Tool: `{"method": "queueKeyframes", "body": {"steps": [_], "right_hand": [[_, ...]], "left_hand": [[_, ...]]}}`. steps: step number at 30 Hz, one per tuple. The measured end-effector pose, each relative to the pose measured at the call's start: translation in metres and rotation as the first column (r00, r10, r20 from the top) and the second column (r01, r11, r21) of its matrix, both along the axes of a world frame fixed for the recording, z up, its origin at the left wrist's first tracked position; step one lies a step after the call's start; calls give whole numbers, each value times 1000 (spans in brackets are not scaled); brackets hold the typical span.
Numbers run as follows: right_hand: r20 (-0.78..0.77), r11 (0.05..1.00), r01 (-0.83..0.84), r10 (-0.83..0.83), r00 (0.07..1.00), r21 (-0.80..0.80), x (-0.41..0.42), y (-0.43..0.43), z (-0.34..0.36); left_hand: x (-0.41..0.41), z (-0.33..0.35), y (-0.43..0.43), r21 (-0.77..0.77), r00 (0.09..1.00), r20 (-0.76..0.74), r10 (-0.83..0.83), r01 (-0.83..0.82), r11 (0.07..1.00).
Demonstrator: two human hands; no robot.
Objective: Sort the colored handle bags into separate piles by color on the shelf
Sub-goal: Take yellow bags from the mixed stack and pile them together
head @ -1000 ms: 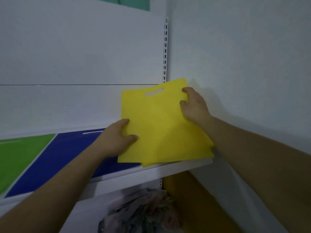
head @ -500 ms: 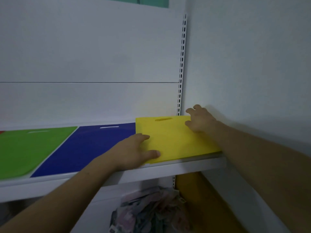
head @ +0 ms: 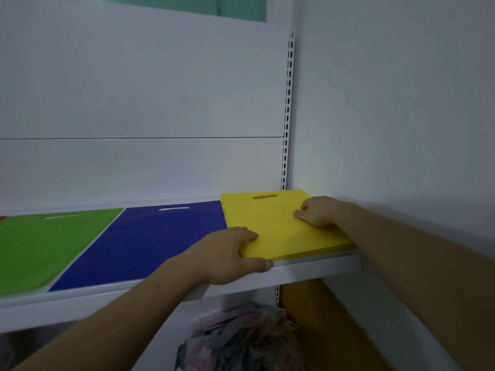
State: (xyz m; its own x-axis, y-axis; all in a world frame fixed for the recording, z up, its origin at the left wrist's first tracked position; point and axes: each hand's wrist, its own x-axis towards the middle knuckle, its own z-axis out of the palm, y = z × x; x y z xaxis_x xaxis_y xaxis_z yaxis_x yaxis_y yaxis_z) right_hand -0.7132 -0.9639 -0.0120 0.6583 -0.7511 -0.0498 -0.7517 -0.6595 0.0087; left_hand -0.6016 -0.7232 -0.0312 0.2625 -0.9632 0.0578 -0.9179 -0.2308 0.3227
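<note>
A pile of yellow handle bags [head: 278,226] lies flat at the right end of the white shelf [head: 310,269], its handle slots toward the back wall. My left hand [head: 227,255] holds the pile's front-left corner, fingers on top and thumb along the front edge. My right hand [head: 318,211] rests on the top bag near its right side with loosely bent fingers, gripping nothing. To the left lie a blue pile [head: 150,242] and then a green pile [head: 45,245]. A sliver of red [head: 2,218] shows at the far left edge.
The side wall [head: 401,129] stands close against the yellow pile's right side. A slotted upright [head: 288,116] runs up the corner. Below the shelf sit a crumpled heap of patterned bags [head: 241,341] and a yellow-brown panel [head: 316,311].
The yellow bag, held up tilted a second ago, now lies flat on the yellow pile. Both hands came down with it and rest on the pile.
</note>
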Motion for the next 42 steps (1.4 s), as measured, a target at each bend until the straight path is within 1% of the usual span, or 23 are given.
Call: {"method": "queueKeyframes", "body": {"steps": [3, 7, 11, 14, 21, 26, 28, 35, 38, 42], "right_hand": [[22, 999, 0, -2, 1000, 50, -1, 0, -2], [35, 1000, -14, 14, 999, 3, -2, -2, -5], [36, 996, -12, 8, 999, 87, -1, -1, -4], [27, 996, -22, 19, 999, 90, -1, -4, -5], [29, 995, -46, 43, 999, 88, -1, -5, -4], [145, 994, -105, 98, 985, 42, 3, 5, 2], [182, 989, -148, 142, 973, 18, 9, 17, 6], [251, 968, -252, 246, 936, -6, 46, 75, 21], [280, 954, -299, 294, 914, -25, 71, 113, 28], [292, 924, -382, 370, 882, -16, 121, 182, 37]], "left_hand": [[-1, -2, -2, -2, 1000, 17, -14, 14, 1000], [-1, -2, -4, -14, 999, 32, 6, -5, 1000], [-4, -4, -6, 10, 998, 55, 15, -15, 1000], [-6, -4, -8, 6, 998, 54, 37, -37, 999], [-10, 1, -8, 19, 996, -2, 85, -85, 996], [-4, 11, 3, -55, 981, -110, 161, -167, 984], [2, 13, 10, -86, 974, -117, 193, -204, 975], [29, 20, 64, -153, 949, -90, 301, -311, 938], [46, 22, 105, -177, 931, -96, 353, -365, 914], [73, 28, 179, -216, 895, -85, 439, -446, 869]]}}
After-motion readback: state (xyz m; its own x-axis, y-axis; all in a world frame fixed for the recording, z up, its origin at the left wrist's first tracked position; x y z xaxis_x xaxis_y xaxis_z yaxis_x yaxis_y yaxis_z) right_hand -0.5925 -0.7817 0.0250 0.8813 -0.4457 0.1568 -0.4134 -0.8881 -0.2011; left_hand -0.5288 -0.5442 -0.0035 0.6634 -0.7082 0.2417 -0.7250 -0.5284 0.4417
